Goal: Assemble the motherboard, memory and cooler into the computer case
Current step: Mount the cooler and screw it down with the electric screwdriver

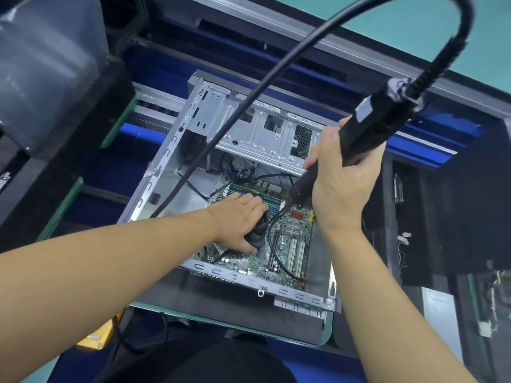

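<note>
A silver sheet-metal computer case (177,189) lies open on its side on the dark, green-edged worktop (235,313), its open side facing up. A green motherboard (293,244) lies flat inside it, filling the near right part of the case floor. On the board sits a black cooler (258,233), near the striped green and blue memory slots (246,195) and to the left of the long white expansion slots (296,255). The left hand (237,217) reaches in from the left and lies over the cooler, its fingers (255,201) on the far side and the thumb on the near side, holding the cooler against the board. The right hand (337,183) is raised above the right side of the case, its fingers wrapped round a black electric screwdriver (367,128), which tilts down and to the left so that its tip points at the board just beside the cooler; whether the tip touches cannot be told. A thick black cable (249,100) loops from the tool's upper end and runs down across the case to the left. A perforated silver drive-bay bracket (262,134) spans the far end of the case.
</note>
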